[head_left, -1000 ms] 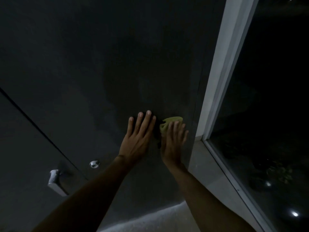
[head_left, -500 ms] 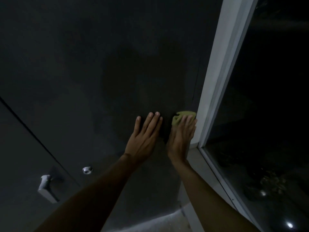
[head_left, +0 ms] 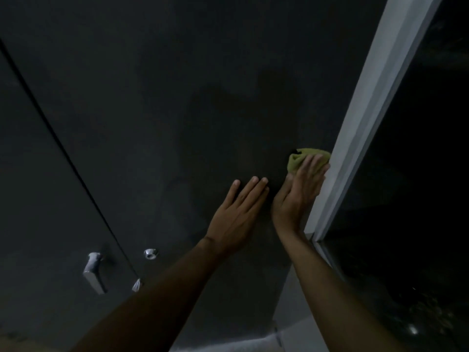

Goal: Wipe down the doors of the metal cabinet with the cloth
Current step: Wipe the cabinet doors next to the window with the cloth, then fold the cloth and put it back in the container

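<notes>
Your right hand [head_left: 297,196] presses the green cloth [head_left: 302,158] on the cabinet door [head_left: 177,123] with straight fingers. Your left hand [head_left: 238,214] lies flat just beside it, fingers straight too.

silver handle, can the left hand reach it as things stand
Probably yes: the left hand lies flat on the door, empty, with only bare panel between it and the silver handle.

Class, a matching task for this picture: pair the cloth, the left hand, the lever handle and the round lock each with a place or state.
Things: 1 cloth; 2 left hand; 3 lever handle; 4 round lock.
Places: A just right of the door seam; B flat on the door, bare; C under the right hand; D left of the door seam.
Pairs: 1-C, 2-B, 3-D, 4-A.
</notes>
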Available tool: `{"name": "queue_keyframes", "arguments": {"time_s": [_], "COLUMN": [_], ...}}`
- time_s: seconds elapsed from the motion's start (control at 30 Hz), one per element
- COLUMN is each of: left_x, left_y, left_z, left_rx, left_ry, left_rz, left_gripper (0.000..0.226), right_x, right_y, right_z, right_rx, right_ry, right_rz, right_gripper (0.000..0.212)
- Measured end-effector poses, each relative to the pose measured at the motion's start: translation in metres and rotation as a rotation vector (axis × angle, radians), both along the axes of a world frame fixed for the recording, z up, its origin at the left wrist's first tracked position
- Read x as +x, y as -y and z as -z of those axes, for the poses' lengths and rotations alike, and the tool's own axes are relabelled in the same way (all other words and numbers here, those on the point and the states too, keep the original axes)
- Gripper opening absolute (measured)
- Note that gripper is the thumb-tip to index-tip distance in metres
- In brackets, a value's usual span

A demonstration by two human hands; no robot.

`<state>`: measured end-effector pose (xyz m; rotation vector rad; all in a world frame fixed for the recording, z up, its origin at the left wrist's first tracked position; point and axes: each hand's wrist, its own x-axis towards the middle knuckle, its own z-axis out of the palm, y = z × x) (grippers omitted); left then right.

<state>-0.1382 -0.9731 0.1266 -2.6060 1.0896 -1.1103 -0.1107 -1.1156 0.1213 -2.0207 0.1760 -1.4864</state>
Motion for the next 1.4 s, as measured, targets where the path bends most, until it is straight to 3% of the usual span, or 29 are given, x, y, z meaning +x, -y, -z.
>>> {"name": "queue_keyframes", "arguments": {"time_s": [0.13,0.27,0.37,0.43,0.5,0.63,0.77,0.87,0.97,1.03,1.2,1.4], "left_x": [-0.008,-0.026,-0.042,-0.05,-0.059,-0.083,-0.111,-0.13,-0.157,-0.172,-0.206,-0.245], "left_y": [-0.003,-0.001,0.003,0.002,0.0,-0.02,-0.058,-0.09,-0.138,-0.171,-0.266,-0.376], "left_z": [-0.007,-0.003,-0.005,-0.006,-0.001,0.02,0.046,0.056,0.064,0.07,0.081,0.095], "left_rx": [-0.121,-0.595,-0.945,-1.048,-1.123,-1.174,-1.032,-0.981,-1.033,-1.093,-1.17,-1.346], "left_ry": [-0.111,-0.242,-0.468,-0.665,-0.745,-0.765,-0.771,-0.799,-0.863,-0.915,-0.913,-0.856], "left_rz": [0.092,0.171,0.159,0.216,0.288,0.21,-0.061,-0.253,-0.209,-0.176,-0.325,-0.474], "left_gripper": [0.057,0.043,0.038,0.036,0.03,0.021,0.029,0.044,0.027,0.02,0.022,0.032], "right_x": [-0.002,-0.012,-0.034,-0.055,-0.079,-0.114,-0.143,-0.166,-0.19,-0.204,-0.23,-0.258], "right_y": [-0.002,-0.009,-0.023,-0.037,-0.05,-0.071,-0.106,-0.14,-0.187,-0.216,-0.302,-0.402], "right_z": [-0.016,-0.027,-0.033,-0.031,-0.023,0.011,0.042,0.06,0.073,0.08,0.091,0.096], "right_rx": [-0.116,-0.253,-0.018,0.187,0.401,0.744,1.031,1.033,1.054,1.093,1.096,1.004], "right_ry": [0.033,0.046,0.043,0.004,-0.102,-0.361,-0.472,-0.557,-0.663,-0.694,-0.77,-0.868], "right_rz": [-0.047,-0.258,-0.411,-0.506,-0.59,-0.736,-0.902,-0.929,-0.952,-0.951,-0.871,-0.936], "right_gripper": [0.048,0.047,0.044,0.045,0.047,0.036,0.032,0.066,0.08,0.073,0.031,0.037]}}
